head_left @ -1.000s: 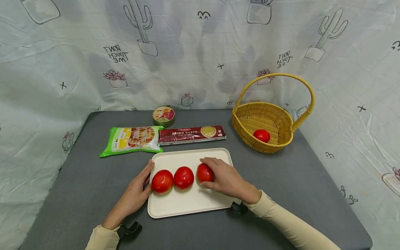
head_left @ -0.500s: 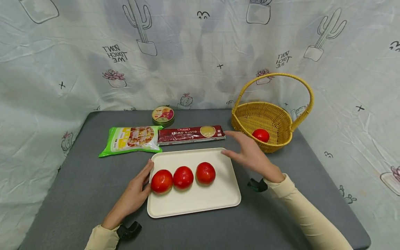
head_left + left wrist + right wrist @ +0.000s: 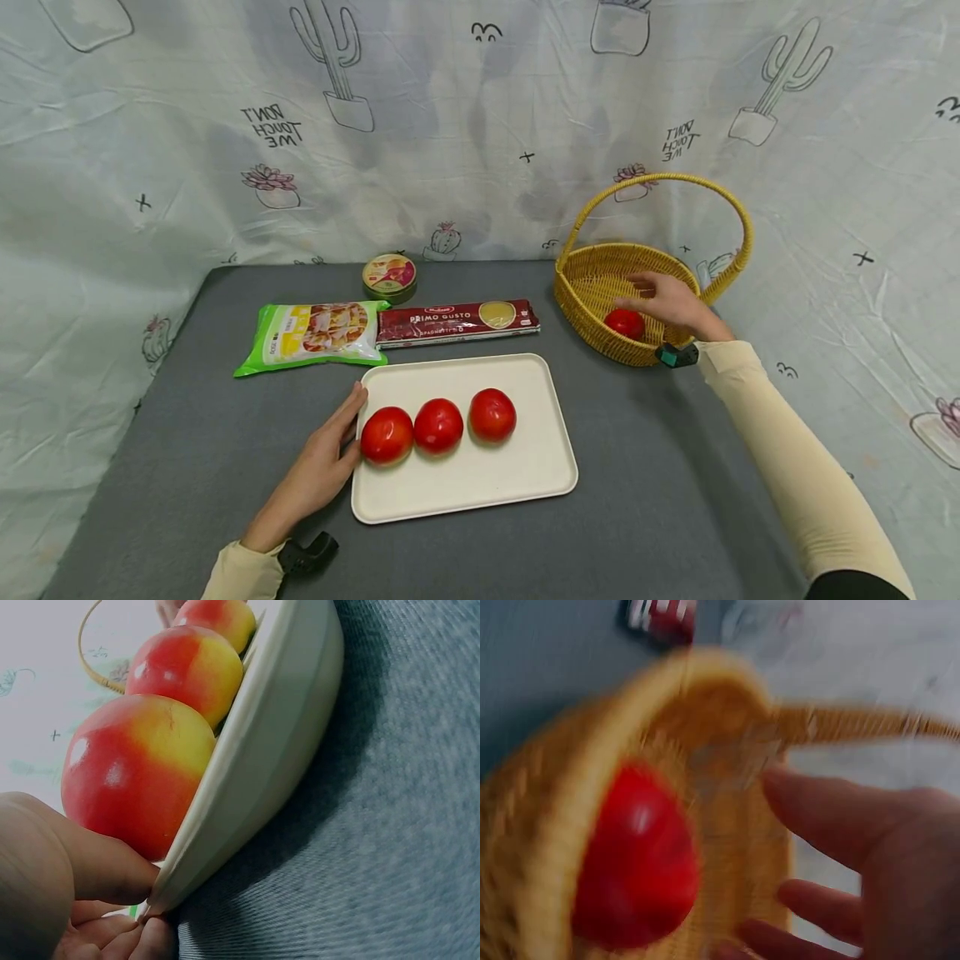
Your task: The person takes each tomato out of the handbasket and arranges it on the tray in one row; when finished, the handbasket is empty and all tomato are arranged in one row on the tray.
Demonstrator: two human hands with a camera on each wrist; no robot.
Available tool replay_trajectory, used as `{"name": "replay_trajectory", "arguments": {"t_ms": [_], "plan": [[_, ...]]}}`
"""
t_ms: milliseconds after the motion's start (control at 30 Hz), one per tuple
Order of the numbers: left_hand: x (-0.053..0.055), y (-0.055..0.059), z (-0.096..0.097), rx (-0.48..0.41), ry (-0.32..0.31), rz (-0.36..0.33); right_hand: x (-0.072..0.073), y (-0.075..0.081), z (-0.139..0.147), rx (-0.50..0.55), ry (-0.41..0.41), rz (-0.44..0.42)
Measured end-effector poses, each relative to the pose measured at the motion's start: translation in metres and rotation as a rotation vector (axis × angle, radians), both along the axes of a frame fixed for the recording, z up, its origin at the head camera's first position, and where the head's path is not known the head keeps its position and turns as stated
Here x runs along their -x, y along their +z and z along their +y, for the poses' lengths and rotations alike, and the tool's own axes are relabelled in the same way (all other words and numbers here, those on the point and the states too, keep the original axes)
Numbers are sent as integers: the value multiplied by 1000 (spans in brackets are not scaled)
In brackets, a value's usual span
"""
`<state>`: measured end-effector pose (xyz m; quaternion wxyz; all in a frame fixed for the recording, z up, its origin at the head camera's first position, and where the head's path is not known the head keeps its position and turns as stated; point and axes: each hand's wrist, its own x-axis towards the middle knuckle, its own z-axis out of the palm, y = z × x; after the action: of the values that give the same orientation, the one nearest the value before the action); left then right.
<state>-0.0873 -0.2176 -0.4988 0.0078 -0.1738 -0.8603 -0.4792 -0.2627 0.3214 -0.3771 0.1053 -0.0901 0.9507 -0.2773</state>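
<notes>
The cream tray [image 3: 465,492] carries a row of three red-and-yellow apples: a left apple [image 3: 387,436], a middle apple [image 3: 438,427] and a right apple [image 3: 492,415]. My left hand [image 3: 318,467] holds the tray's left edge; in the left wrist view its thumb [image 3: 112,866] lies at the rim and the fingers sit below. Over the yellow wicker basket [image 3: 592,329], my right hand [image 3: 667,302] reaches in with spread fingers. One more red apple [image 3: 637,862] lies inside, just beside that hand, with a gap between them in the blurred right wrist view.
Behind the tray lie a green-and-white food bag [image 3: 315,333] and a dark red spaghetti pack [image 3: 457,323]. A round tin [image 3: 389,277] stands at the back of the grey table [image 3: 480,558]. The basket's tall handle [image 3: 660,177] arches over its opening.
My right hand has let go of the right apple on the tray, then moved right and away from me, to the basket. The left hand keeps its place at the tray.
</notes>
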Motion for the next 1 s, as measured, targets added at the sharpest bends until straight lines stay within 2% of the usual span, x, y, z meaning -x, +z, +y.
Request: {"name": "replay_trajectory", "arguments": {"t_ms": [100, 200, 333, 533, 733, 1000], "plan": [[0, -1, 0, -3, 0, 3, 9, -13, 11, -7, 12, -99], [0, -1, 0, -2, 1, 0, 12, -22, 16, 10, 26, -147], [0, -1, 0, 1, 0, -3, 11, -23, 14, 34, 47, -138], [1, 0, 0, -1, -3, 7, 6, -22, 12, -2, 82, -138], [1, -1, 0, -3, -3, 9, 6, -27, 11, -9, 131, -99], [1, -1, 0, 2, 2, 15, 5, -29, 9, -21, 125, -79]]}}
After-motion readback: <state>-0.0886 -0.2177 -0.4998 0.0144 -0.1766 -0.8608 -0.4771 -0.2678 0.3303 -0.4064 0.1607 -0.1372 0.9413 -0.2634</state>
